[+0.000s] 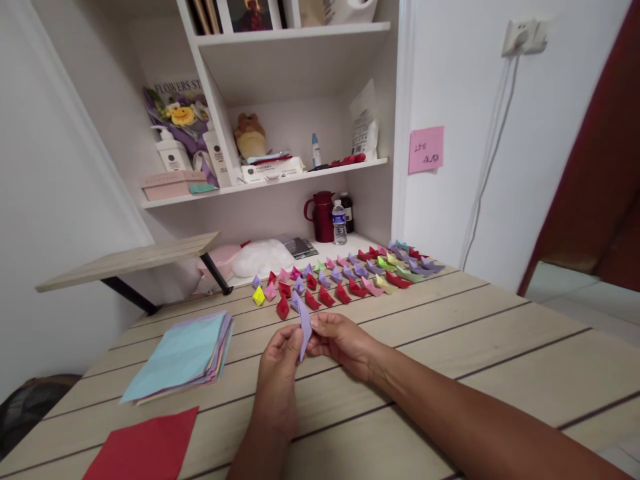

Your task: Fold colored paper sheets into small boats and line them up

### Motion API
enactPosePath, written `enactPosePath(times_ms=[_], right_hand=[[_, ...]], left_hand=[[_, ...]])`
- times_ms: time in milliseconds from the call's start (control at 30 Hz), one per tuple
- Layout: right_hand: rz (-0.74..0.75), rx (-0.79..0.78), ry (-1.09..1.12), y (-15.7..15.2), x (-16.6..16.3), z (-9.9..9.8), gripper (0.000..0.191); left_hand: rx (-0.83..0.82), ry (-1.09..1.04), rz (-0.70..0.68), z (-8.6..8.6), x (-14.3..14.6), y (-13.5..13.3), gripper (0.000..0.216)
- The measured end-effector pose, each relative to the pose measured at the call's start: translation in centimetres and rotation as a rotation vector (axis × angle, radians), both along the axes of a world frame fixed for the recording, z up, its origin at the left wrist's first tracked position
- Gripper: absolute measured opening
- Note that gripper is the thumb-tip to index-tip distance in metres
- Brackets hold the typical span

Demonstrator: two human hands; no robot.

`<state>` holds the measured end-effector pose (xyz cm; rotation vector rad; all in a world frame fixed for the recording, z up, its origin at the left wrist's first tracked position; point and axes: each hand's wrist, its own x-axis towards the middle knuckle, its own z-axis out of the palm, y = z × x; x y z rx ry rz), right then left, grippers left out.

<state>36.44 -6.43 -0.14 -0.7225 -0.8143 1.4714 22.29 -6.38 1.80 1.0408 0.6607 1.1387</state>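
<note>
A folded piece of lilac origami paper point(304, 327) stands upright between my two hands, above the middle of the table. My left hand point(281, 357) pinches its lower left side with the thumb laid along it. From the other side, my right hand point(337, 339) grips its right edge between thumb and fingers. Just beyond them, several rows of small folded paper boats point(343, 292) in red, purple, pink, yellow and green spread across the table.
Left of my hands lies a stack of coloured paper point(180, 353), light blue on top, with a red sheet point(145, 447) nearer me. A small raised stand point(135, 260) is at the back left. Behind the boats are a water bottle point(339, 223) and a dark red jug point(323, 217).
</note>
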Motion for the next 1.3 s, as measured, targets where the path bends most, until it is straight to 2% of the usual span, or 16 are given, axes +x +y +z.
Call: enactPosePath(times_ms=[333,733,1100,1300], right_hand=[[0.058,0.064,-0.001,0.03,-0.16,0.09,0.037],[0.064,0.061,0.005,0.19,0.14,-0.11,0.038],[0.050,0.051,0.023,0.28,0.46,0.02,0.036],[0.047,0.059,0.013,0.31,0.35,0.15,0.033]], left_hand=[[0.016,0.076,-0.022,0.15,0.06,-0.26,0.039],[-0.009,0.099,-0.038,-0.06,0.08,0.11,0.043],[-0.058,0.080,-0.129,-0.28,-0.05,0.09,0.032],[-0.073,0.062,-0.136,-0.34,-0.07,0.14,0.035]])
